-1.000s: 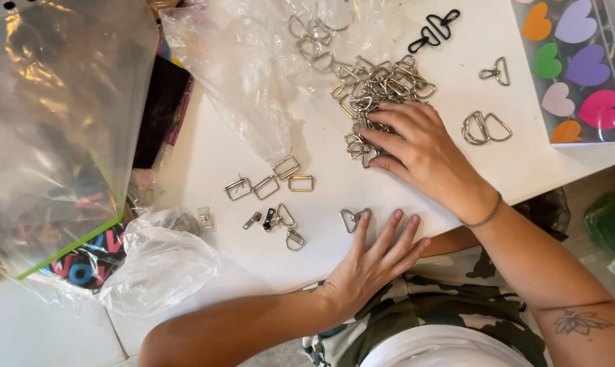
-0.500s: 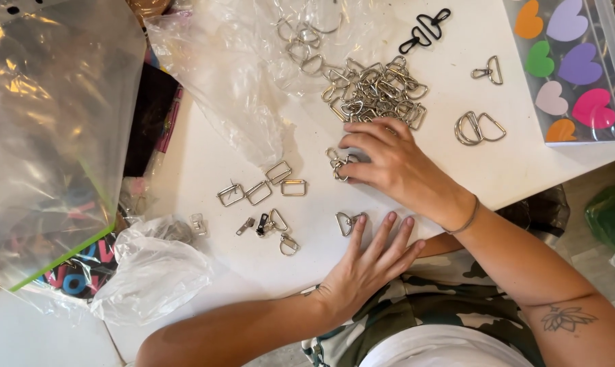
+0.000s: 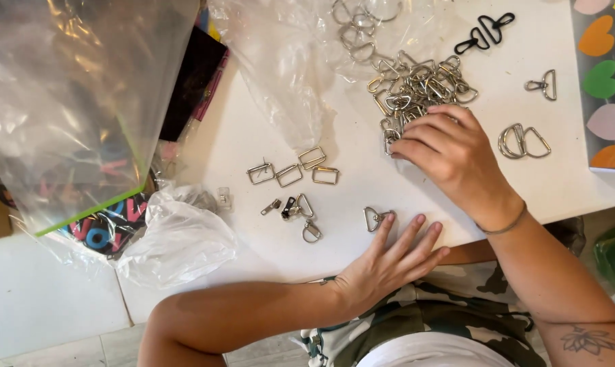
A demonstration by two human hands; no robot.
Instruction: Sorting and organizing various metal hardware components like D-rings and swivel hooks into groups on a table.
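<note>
My left hand (image 3: 389,261) lies flat on the white table (image 3: 362,187) with its fingers spread. Its fingertips sit just below a silver swivel clasp (image 3: 375,217). My right hand (image 3: 453,160) is curled over the lower edge of a pile of silver metal rings and buckles (image 3: 416,81). Its fingertips touch a piece at the pile's lower left, and whether they grip it does not show.
Rectangular slide buckles (image 3: 290,170) and small clasps (image 3: 294,207) lie left of centre. Two D-rings (image 3: 521,143), a silver clasp (image 3: 542,85) and black clasps (image 3: 487,30) lie to the right. A box of coloured hearts (image 3: 603,81) is at the far right, and clear plastic bags (image 3: 69,102) at the left.
My right hand drew a few pieces down and left from the pile, then went back to the pile's lower edge. My left hand stayed flat on the table.
</note>
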